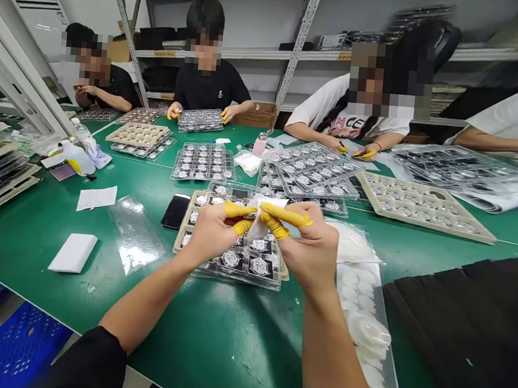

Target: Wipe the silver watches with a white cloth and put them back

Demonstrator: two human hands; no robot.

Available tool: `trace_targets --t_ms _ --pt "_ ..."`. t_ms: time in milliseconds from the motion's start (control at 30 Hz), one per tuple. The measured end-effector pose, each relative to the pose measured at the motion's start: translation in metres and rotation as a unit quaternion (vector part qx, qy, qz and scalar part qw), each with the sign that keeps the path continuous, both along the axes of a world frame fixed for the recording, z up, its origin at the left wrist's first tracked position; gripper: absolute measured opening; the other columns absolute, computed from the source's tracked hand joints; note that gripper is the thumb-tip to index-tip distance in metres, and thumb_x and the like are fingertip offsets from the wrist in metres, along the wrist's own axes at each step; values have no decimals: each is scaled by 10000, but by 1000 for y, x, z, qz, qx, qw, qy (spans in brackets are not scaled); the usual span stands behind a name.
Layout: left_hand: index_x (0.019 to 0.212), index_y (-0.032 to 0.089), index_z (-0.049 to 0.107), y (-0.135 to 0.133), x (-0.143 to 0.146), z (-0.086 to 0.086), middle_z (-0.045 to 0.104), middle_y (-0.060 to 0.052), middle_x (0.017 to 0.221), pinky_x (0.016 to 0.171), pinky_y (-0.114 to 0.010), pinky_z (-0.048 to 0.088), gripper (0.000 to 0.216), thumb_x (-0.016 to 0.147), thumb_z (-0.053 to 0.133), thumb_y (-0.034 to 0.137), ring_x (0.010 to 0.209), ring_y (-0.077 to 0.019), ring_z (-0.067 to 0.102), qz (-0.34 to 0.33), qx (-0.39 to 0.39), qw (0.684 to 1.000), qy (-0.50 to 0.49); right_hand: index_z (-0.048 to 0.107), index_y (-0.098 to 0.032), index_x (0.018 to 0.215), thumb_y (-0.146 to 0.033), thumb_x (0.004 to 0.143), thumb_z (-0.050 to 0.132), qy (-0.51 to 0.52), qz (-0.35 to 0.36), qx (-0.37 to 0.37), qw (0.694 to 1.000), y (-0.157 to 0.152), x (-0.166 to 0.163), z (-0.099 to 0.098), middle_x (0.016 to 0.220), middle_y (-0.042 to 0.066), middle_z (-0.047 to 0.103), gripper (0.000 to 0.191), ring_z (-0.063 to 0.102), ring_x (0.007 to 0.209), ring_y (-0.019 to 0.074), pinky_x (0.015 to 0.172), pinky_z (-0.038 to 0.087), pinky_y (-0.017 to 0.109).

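The bare left forearm (142,310) and right forearm (335,361) lead to the left hand (208,235) and right hand (311,249), fingers in yellow finger cots (284,215) pinching a white scrap (257,221), cloth or paper, hard to tell, above a beige tray (182,239). The hands hide much of its black-backed silver discs (260,266); a clear bag (365,322) holds white rounds beside it

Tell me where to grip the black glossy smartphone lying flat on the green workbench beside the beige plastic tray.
Pinch its two short ends from above. The black glossy smartphone is slim and flat, and the beige plastic tray sits close along its right long edge, leaving little finger room there. Both short ends look free.
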State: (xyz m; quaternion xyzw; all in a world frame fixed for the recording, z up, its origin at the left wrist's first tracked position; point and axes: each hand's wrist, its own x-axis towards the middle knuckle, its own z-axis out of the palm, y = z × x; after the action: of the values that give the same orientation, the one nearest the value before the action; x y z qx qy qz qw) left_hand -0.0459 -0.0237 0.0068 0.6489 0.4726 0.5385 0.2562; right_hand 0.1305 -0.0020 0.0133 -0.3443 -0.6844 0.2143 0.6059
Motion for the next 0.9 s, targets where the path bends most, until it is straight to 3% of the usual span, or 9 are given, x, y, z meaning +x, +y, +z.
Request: trace_targets --t_ms 133,300,400,467,533,633,700,800,900 --pt "1004 232 849 -5 -3 6 823 -56 948 759 -300 597 227 831 726 151 824 -189 748 28 44 998 24 828 -333 979 -157 860 723 -66 -58 132 987 0 -4 -4 814 4 771 238 590 751 176 666 504 340" --pt "939 237 856 -13 -1 7 798 -46 827 674 -300 559 245 804 700 106 733 -184 707 59 88 988 111 824 -334 947 -111 845 652 -84 -79 175 978 -1 -8 -6 793 9 766 300 598 731 187 663 493 362" --pt "1019 243 853 -14 4 5 823 -51 921 748 -314 601 249 836 720 137 808 -191 744 71 99 992 39 823 -301 901 -165 831 693 -55 -107 131 984 0 -9 -10 755 7 746 200 630 715 183 651 519 347" --pt "1033 252 850 -13 8 4 830 -44 986 825 -326 623 242 842 743 151 880 -195 765 57 82 994 -33 816 -265 867 -247 835 738 -13 -99 58 993 1 -11 -14 769 14 749 86 662 725 183 667 550 342" --pt "1013 243 849 -11 12 2 831 -41 1008 841 -330 639 197 830 787 205 906 -200 774 32 53 991 -121 807 -230 858 -338 833 776 44 -70 -12 996 3 -16 -18 815 31 771 115 703 753 193 706 586 346" --pt "975 197 845 -7 14 0 832 -53 973 794 -315 653 195 809 822 296 876 -204 782 3 26 977 -213 807 -214 899 -327 837 788 76 -57 -6 995 1 -24 -21 861 41 791 130 735 767 194 712 607 327" --pt "986 192 846 -6 11 -1 834 -59 978 804 -308 647 191 813 785 243 881 -202 783 7 39 984 -171 812 -231 920 -221 843 765 43 -89 79 992 -2 -26 -19 853 27 783 90 726 742 174 683 598 303" --pt "988 204 855 -8 3 -1 833 -54 912 769 -306 630 277 765 715 116 808 -197 766 46 104 993 10 811 -254 932 -101 833 716 -21 -117 201 972 -7 -24 -14 840 12 763 206 700 702 151 625 570 278" --pt "976 197 858 -12 -2 0 828 -45 848 721 -303 620 323 743 676 67 741 -195 754 85 173 975 106 806 -257 941 -27 810 641 -60 -122 243 960 -6 -20 -14 839 7 766 312 701 689 143 594 558 265"
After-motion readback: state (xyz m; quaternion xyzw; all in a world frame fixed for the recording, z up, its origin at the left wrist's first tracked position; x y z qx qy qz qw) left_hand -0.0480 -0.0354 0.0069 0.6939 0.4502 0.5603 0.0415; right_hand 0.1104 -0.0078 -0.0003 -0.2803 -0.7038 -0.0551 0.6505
